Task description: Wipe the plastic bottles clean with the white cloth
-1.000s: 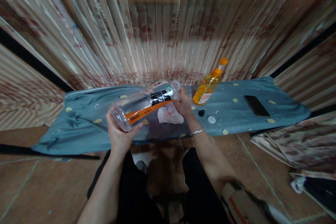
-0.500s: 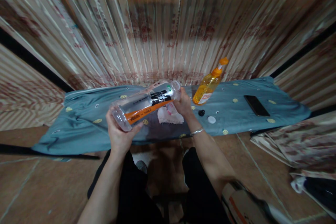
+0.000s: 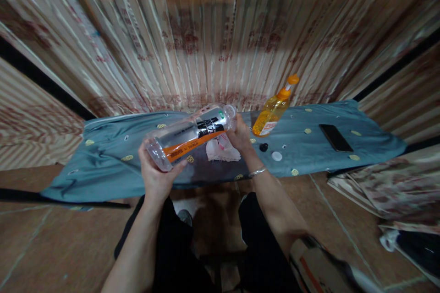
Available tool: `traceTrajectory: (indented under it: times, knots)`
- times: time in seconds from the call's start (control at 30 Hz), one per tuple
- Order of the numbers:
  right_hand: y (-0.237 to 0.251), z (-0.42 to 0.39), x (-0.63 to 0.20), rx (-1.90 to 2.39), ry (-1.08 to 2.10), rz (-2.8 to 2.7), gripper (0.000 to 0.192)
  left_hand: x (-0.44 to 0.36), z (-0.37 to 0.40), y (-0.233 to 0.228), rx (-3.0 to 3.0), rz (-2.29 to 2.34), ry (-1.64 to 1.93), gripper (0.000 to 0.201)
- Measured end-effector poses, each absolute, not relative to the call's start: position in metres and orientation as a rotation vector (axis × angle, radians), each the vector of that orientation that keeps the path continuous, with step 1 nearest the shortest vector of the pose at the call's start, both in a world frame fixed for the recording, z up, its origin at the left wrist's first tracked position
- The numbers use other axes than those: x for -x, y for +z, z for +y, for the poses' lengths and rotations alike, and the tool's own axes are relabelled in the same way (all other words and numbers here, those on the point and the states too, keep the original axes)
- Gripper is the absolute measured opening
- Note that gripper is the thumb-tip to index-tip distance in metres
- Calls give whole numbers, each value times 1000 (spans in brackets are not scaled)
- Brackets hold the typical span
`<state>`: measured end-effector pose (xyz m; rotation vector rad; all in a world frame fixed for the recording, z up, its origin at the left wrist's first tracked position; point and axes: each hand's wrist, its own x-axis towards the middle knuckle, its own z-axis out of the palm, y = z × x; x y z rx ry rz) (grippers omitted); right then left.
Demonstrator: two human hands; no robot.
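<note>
Leftward, wrinkled cloth [image 3: 110,146] running to the table's [image 3: 316,158] edge, clear plastic bottle [image 3: 192,136] aslant, left hand [image 3: 156,181] holding base, right hand [image 3: 241,136] holding neck

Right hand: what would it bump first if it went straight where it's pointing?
The clear bottle, since the right hand touches its neck end; beyond, maybe the curtain, but depth is unclear.

The teal-covered table [image 3: 106,165] bears 1 pump bottle [image 3: 270,115], 1 phone [image 3: 336,138], 1 pale cloth [image 3: 223,151], 1 black piece [image 3: 263,147] and 1 white disc [image 3: 277,156].
</note>
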<state>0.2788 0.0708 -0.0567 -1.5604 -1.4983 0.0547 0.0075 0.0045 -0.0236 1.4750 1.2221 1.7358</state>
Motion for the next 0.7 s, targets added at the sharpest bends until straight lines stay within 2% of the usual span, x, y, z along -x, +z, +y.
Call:
traceTrajectory:
  times: [0.7]
  knots:
    - [-54,70,-278,1560,71,-1498,41,-3,9,-33,-1517,1234,1740,103]
